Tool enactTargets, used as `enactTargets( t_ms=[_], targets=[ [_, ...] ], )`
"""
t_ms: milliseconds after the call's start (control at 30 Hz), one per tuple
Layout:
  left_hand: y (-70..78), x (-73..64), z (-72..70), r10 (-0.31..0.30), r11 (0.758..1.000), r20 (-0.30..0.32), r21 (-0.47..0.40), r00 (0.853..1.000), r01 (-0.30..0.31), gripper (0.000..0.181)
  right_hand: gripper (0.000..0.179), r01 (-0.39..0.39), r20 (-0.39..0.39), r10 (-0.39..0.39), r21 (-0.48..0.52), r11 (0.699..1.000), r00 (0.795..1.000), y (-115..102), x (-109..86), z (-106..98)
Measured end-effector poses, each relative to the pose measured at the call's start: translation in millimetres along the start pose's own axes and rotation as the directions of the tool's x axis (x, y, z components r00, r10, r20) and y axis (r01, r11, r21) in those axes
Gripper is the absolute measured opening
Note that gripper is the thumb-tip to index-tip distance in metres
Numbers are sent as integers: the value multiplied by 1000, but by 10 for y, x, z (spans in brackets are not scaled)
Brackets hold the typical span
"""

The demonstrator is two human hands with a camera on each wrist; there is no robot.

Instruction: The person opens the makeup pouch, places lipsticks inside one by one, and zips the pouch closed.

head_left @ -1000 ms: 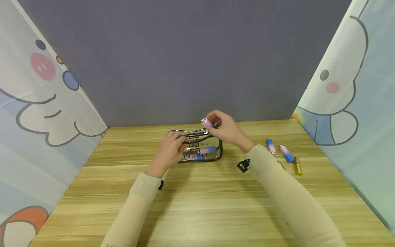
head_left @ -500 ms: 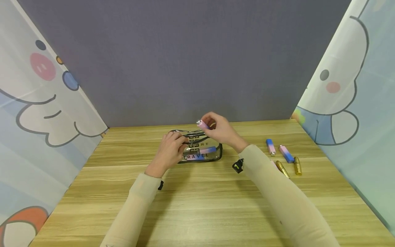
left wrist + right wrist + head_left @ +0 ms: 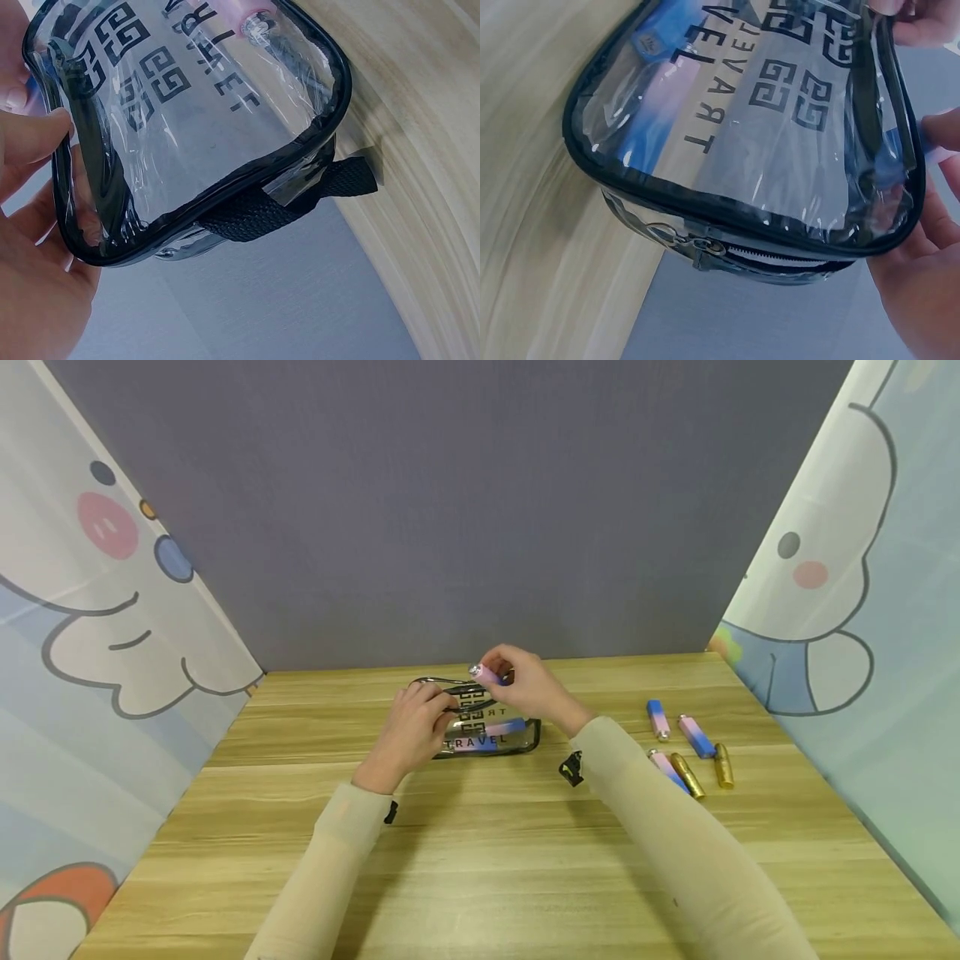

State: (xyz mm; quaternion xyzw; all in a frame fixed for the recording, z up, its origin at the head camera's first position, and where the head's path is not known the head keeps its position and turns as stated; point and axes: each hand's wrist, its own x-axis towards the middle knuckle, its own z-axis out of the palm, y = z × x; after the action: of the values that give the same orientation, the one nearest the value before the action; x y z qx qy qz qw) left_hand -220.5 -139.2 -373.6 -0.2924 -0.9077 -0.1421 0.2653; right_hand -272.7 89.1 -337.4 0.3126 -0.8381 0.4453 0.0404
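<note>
A clear zip travel bag (image 3: 474,717) with black piping and "TRAVEL" lettering stands on the table, its top gaping. My left hand (image 3: 412,727) pinches the top edge of the bag between thumb and fingers, as the left wrist view also shows. Over the opening, my right hand (image 3: 528,683) pinches a square pink-and-blue lipstick tube (image 3: 485,675), silver tip pointing left. In the right wrist view the blue end of the held lipstick tube (image 3: 891,154) overlaps the bag's rim. Similar lipstick tubes (image 3: 507,726) lie inside on the bag's bottom.
To the right on the wooden table (image 3: 480,860) are more pink-and-blue lipstick tubes (image 3: 697,735) and two gold bullet-shaped tubes (image 3: 723,767). A grey panel (image 3: 480,510) stands behind the table, with cartoon-printed curtains (image 3: 810,543) at both sides.
My right hand has moved left and slightly down with the lipstick tube, further over the bag opening. The left hand has kept its hold on the bag.
</note>
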Motion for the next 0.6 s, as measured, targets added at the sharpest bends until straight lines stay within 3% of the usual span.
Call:
enactTargets(
  t_ms=[200,433,600],
  targets=[
    [-3,1,0,3,1000,10,2,1000,-3,9,26,-1,41,7,-149,989,999,-32,33,54],
    [-3,4,2,17,1000,-7,0,1000,-17,8,31,-6,108,46,-344,939,993,-150,77,66],
    [-2,-5,0,21,1000,-11,-3,1000,-22,8,30,-15,162,91,-417,909,983,-257,107,73]
  ],
)
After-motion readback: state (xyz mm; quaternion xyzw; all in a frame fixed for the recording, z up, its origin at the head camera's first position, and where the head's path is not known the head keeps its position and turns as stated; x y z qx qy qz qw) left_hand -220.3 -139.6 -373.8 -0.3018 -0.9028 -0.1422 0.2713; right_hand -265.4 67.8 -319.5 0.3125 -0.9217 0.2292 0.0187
